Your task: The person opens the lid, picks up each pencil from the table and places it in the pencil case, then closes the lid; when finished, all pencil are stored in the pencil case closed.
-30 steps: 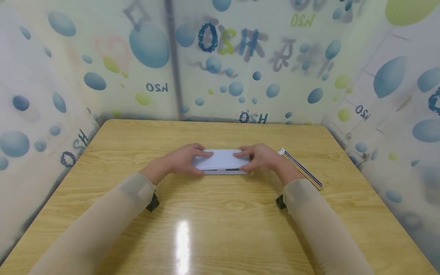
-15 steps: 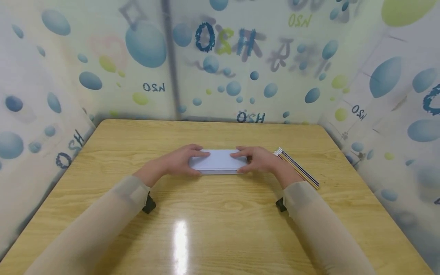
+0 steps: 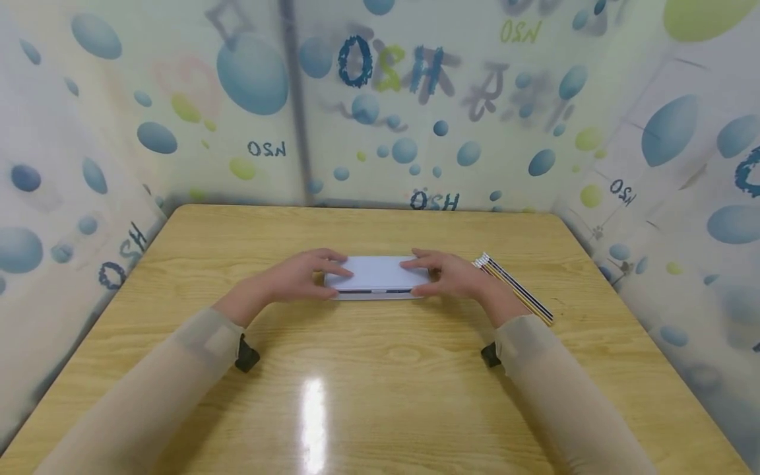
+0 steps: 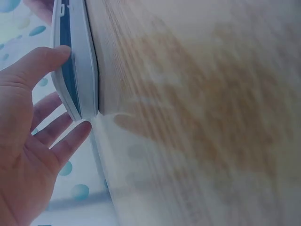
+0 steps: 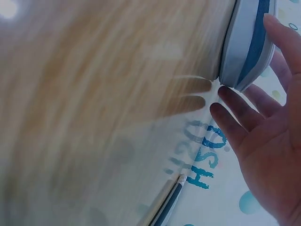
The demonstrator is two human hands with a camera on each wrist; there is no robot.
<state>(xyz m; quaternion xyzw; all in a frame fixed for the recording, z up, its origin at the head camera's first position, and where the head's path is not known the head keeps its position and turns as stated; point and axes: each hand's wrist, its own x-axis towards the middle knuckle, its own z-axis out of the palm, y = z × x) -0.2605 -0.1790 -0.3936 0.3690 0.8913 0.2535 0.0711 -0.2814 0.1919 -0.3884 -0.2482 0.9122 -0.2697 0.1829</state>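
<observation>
A white oblong case (image 3: 380, 272) lies on the wooden table, its lid slightly raised along the near side over a dark gap. At its left end my left hand (image 3: 299, 277) grips the lid, thumb at the near edge and fingers on top. My right hand (image 3: 457, 274) holds the right end the same way. The left wrist view shows the left thumb on the lid edge of the case (image 4: 87, 66), a blue band beneath it. In the right wrist view the right thumb touches the rim of the case (image 5: 240, 42). The case's contents are hidden.
Several striped pencils (image 3: 516, 290) lie together at a slant to the right of the case, close to my right forearm. Walls with a blue and green bubble print stand behind the table (image 3: 380, 369) and at both sides.
The front gap under the lid closed half a second ago and now shows again along the near side. My left hand has shifted slightly left; the pencils lie as before.
</observation>
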